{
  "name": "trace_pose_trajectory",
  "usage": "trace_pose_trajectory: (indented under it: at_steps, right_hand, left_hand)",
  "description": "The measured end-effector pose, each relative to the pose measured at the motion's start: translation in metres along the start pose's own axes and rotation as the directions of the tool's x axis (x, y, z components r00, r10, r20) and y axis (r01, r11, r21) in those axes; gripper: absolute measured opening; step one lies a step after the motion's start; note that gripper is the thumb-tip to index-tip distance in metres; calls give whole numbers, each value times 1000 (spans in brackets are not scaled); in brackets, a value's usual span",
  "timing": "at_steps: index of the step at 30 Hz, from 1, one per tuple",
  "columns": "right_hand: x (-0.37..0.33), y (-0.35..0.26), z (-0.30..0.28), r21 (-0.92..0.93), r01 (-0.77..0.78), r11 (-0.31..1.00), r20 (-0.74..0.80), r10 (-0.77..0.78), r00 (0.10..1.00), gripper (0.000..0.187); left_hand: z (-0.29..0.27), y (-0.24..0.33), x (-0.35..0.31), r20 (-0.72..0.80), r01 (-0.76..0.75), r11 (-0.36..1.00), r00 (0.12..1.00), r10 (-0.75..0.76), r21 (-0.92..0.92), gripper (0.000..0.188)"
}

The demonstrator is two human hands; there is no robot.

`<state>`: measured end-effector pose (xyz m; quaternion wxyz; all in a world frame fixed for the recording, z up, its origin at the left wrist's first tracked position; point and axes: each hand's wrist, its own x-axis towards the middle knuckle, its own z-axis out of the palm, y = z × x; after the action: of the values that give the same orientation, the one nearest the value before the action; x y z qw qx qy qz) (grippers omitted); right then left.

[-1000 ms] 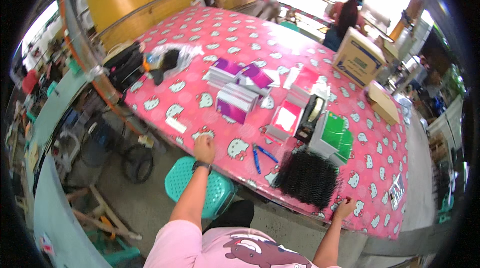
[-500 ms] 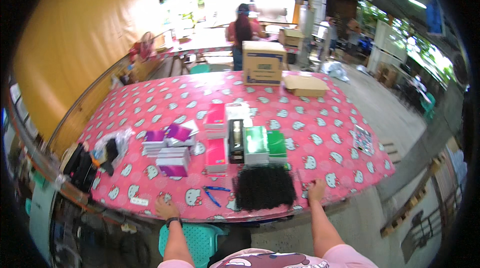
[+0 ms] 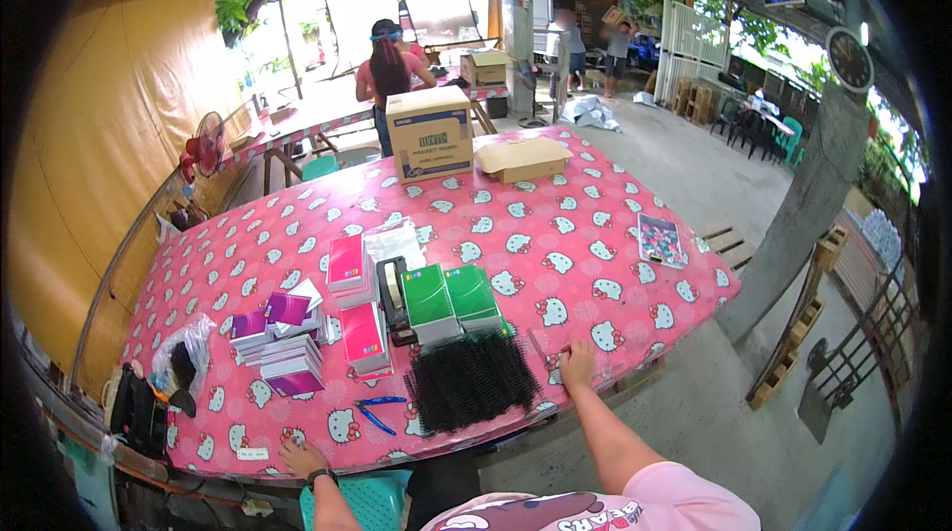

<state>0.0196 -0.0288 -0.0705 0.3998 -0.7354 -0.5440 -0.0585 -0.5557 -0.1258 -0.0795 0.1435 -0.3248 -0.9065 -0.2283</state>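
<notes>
My left hand (image 3: 300,458) rests on the near edge of the pink table cover, fingers apart, holding nothing. Beside it lies a small white label strip (image 3: 253,454). Palm down on the cover, my right hand (image 3: 575,366) is open, just right of a pile of black plastic binding coils (image 3: 470,384). Blue-handled pliers (image 3: 379,414) lie between the left hand and the coils. Farther back stand stacks of small notebooks: purple (image 3: 292,372), pink (image 3: 363,335) and green (image 3: 428,299). A black tape dispenser (image 3: 396,301) stands between the pink and green stacks.
A tall carton (image 3: 429,139) and a low open box (image 3: 523,158) stand at the table's far edge. A plastic bag (image 3: 188,353) and a black bag (image 3: 137,412) lie at left. A patterned packet (image 3: 660,239) lies at right. A teal stool (image 3: 362,499) is below; co-workers stand beyond.
The view has swung to the right, so the table sits farther left and tilted in it. Both hands stay on the table near the same things.
</notes>
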Motion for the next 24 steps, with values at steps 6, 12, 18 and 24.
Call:
trace_pose_trajectory:
  at_steps: [6,12,18,24]
  right_hand:
    - [8,18,5,-95,140,986,56,-135,989,15]
    - [13,16,-1,-153,122,981,125,-103,987,15]
    - [12,-3,10,-105,197,975,109,-186,977,14]
    - [18,15,6,-87,266,960,170,-249,953,16]
  left_hand:
    - [12,-18,3,261,135,990,958,-119,-47,34]
    - [5,3,10,-129,-161,984,980,151,-74,20]
    - [-51,-59,31,-7,-208,734,964,266,-647,23]
    - [-50,-199,-71,-72,298,875,934,-350,-382,22]
